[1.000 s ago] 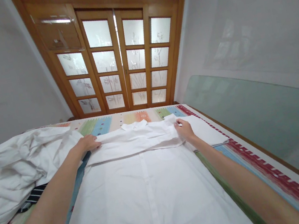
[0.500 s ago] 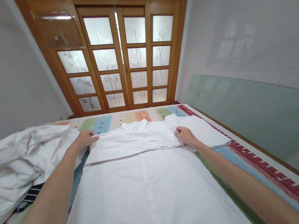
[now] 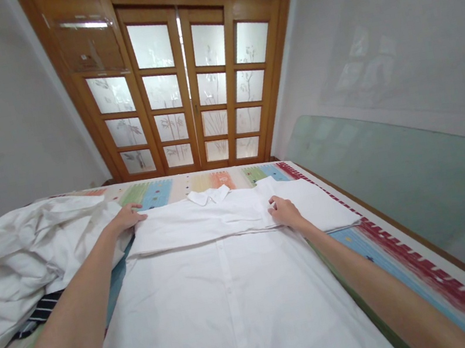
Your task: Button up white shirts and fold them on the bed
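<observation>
A white button-up shirt lies front up, its collar at the far end and its button placket running toward me. One sleeve is folded flat across the chest; the other sleeve sticks out to the right. My left hand rests at the left shoulder fold, thumb and forefinger apart, with no cloth visibly gripped. On the right of the chest, my right hand has curled fingers pinching the end of the folded sleeve. Its fingertips are partly hidden.
Crumpled white cloth is heaped at the left, with a dark striped piece under it. A colourful patterned cover lies beneath the shirt. A pale green headboard-like panel stands along the right; wooden glazed doors are beyond.
My left hand has slid slightly left and its fingers have parted from the shoulder edge. The right hand has shifted slightly left at the sleeve end. The shirt lies almost the same.
</observation>
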